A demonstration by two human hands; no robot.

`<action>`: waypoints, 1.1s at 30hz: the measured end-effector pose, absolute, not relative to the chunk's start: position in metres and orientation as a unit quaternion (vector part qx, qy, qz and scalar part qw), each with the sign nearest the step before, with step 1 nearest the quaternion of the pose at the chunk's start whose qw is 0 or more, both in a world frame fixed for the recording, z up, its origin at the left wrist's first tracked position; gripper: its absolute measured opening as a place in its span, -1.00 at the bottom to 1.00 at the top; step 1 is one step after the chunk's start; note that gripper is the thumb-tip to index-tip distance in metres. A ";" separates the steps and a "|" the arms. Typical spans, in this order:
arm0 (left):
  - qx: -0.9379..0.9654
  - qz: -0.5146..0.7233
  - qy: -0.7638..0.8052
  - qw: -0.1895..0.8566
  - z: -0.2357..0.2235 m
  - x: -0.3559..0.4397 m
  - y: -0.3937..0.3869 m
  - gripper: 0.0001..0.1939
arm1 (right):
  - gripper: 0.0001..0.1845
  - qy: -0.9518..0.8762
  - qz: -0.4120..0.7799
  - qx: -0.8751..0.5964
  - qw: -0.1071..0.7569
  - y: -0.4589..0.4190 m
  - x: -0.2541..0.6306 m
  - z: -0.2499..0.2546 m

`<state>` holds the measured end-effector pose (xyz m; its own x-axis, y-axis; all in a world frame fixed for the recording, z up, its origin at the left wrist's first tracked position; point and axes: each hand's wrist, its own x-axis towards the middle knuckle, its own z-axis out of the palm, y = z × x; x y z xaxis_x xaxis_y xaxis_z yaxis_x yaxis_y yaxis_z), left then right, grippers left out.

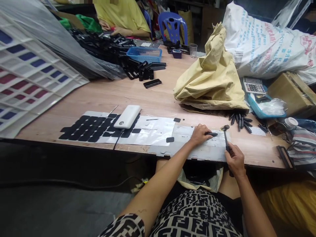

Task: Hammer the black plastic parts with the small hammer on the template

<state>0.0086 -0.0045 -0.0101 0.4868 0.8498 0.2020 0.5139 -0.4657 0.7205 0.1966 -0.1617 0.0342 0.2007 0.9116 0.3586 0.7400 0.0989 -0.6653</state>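
Note:
My right hand point(235, 159) is closed around the dark handle of a small hammer point(225, 136), whose head points up and away from me. To its left, my left hand point(199, 135) grips a short black tubular piece point(211, 134) that sticks out to the right from its fingers. Both hands are low over a greyish-white work sheet point(204, 152) at the table's front edge. The hammer head is to the right of the black piece, apart from it. What the left palm covers is hidden.
A white power bank point(127, 117) with a cable sits among flat black pieces point(82, 128) on the left. Beyond the hands stands a yellow sack point(209, 79). Black tubes point(240, 121) lie right, near a blue basket point(268, 110). A person in yellow point(123, 16) works across the table.

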 end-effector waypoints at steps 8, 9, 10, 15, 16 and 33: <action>0.804 0.282 0.428 0.301 -0.009 0.010 -0.005 -0.82 | -0.57 -0.688 0.056 -0.623 0.368 -0.171 0.182 0.033; 0.804 0.281 0.430 0.301 -0.009 0.010 -0.005 -0.83 | -0.58 -0.686 0.057 -0.625 0.368 -0.171 0.182 0.031; 0.803 0.281 0.430 0.301 -0.009 0.010 -0.005 -0.83 | -0.58 -0.684 0.059 -0.627 0.368 -0.171 0.183 0.030; 0.802 0.282 0.432 0.302 -0.006 0.010 -0.006 -0.82 | -0.56 -0.687 0.080 -0.620 0.370 -0.170 0.178 0.031; 0.802 0.281 0.433 0.302 -0.005 0.010 -0.007 -0.82 | -0.56 -0.691 0.082 -0.616 0.368 -0.169 0.176 0.031; 0.815 0.274 0.408 0.308 -0.003 0.005 -0.006 -0.80 | -0.54 -0.550 0.161 -0.687 0.447 -0.150 0.222 0.004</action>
<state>0.0053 -0.0058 -0.0034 0.5173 0.8333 0.1948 0.4956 -0.4772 0.7257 0.2222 -0.1495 0.0038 0.3424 0.8994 0.2716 0.6123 0.0057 -0.7906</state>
